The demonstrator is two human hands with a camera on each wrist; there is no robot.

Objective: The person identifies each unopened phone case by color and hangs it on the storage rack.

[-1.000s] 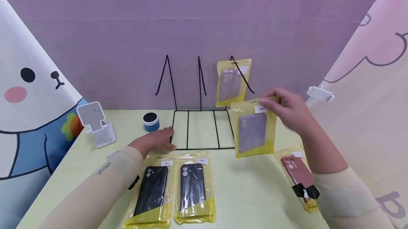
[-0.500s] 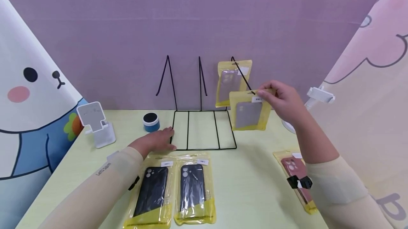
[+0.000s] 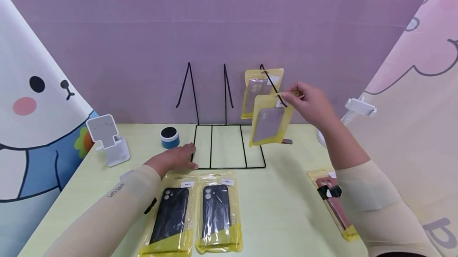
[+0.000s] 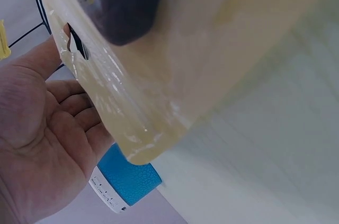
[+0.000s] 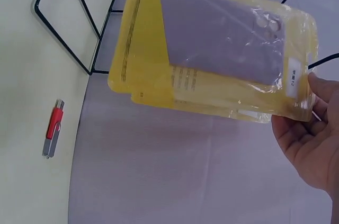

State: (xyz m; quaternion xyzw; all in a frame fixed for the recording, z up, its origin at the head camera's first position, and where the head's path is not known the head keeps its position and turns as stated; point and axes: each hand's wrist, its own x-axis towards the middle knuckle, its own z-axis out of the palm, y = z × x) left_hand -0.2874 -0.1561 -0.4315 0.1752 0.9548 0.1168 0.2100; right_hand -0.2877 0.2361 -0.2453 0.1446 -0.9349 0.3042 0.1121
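My right hand [image 3: 311,104] pinches the top corner of a yellow clear-front bag [image 3: 269,124] with a purple phone case inside. The right hook [image 3: 273,84] of a black wire display rack [image 3: 229,168] passes through the bag's top slot. Behind it, a second bagged purple phone case [image 3: 258,90] hangs farther back on that hook. In the right wrist view the two bags [image 5: 222,33] overlap. My left hand [image 3: 177,157] rests at the front left corner of the rack's base, fingers extended; in the left wrist view a bag hides part of this hand [image 4: 47,134].
Two bagged black phone cases [image 3: 216,209] lie in front of the rack. A bagged reddish phone case [image 3: 338,213] lies at right, partly behind my sleeve. A blue jar [image 3: 169,138], a white phone stand [image 3: 107,138] and a small red-and-grey object [image 5: 53,128] are around the rack.
My right hand has moved up and left with the bagged purple phone case, bringing its slot onto the right hook. The left hand has stayed put on the rack.
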